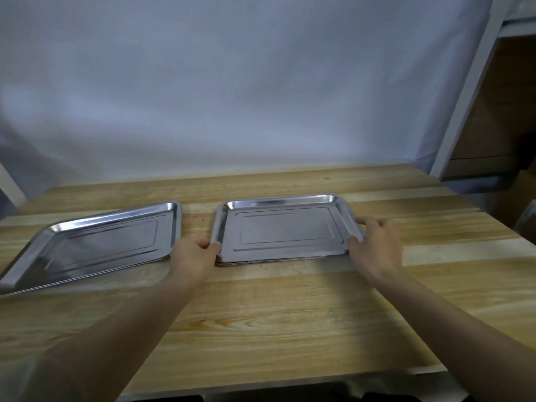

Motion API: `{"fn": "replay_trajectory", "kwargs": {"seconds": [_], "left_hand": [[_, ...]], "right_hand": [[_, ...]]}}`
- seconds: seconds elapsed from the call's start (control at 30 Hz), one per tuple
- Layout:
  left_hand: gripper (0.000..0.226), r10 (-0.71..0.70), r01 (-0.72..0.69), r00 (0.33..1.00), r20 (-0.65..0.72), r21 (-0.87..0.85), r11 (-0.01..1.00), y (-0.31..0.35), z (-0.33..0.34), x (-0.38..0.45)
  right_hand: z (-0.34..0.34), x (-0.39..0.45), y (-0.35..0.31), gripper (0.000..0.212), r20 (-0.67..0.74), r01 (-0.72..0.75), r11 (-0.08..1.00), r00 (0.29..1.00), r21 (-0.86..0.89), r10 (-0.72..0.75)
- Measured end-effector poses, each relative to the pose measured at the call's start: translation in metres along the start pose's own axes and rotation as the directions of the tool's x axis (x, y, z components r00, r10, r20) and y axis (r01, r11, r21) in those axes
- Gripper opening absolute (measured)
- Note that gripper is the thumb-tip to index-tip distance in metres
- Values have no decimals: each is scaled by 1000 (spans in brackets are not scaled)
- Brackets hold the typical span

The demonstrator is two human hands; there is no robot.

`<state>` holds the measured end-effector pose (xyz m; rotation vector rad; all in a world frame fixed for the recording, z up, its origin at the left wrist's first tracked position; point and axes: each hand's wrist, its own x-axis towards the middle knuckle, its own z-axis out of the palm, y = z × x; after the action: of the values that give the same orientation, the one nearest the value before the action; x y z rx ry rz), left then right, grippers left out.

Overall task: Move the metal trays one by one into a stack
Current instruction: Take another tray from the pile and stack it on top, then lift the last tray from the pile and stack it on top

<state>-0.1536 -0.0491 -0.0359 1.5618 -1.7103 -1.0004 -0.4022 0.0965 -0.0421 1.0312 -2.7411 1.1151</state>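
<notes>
Two piles of shiny rectangular metal trays lie on the wooden table. The right pile (285, 227) sits at the centre, with thin edges of lower trays showing under its front rim. My left hand (193, 254) grips the top tray's left rim, thumb over the edge. At the right rim, my right hand (377, 242) holds on with its fingers curled over the lip. The left pile (95, 242) lies apart at the table's left, angled, and neither hand touches it.
The wooden table (275, 309) runs to a white cloth backdrop (246, 82) behind. A white frame post (464, 91) and cardboard boxes (493, 117) stand at the right. The table's front edge is close to my body.
</notes>
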Motion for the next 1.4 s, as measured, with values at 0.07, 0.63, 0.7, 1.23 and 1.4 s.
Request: {"fn": "replay_trajectory", "kwargs": {"seconds": [0.07, 0.63, 0.7, 1.23, 1.4], "left_hand": [[16, 4, -3, 1000, 21, -16, 1000, -1, 1, -1], [32, 35, -22, 987, 154, -87, 996, -8, -4, -1], [34, 37, -26, 988, 150, -76, 997, -10, -7, 0], [32, 479, -373, 873, -87, 512, 773, -76, -102, 14], [37, 468, -353, 883, -20, 629, 692, -96, -126, 20]], "right_hand": [[2, -10, -8, 44, 22, 154, 985, 988, -74, -153], [35, -37, -40, 34, 367, 553, 833, 773, 7, -516], [35, -37, -40, 34, 373, 556, 831, 772, -2, -515], [56, -56, -91, 18, 202, 627, 772, 746, 106, -634], [69, -72, -127, 15, 202, 675, 708, 679, 208, -706]]}}
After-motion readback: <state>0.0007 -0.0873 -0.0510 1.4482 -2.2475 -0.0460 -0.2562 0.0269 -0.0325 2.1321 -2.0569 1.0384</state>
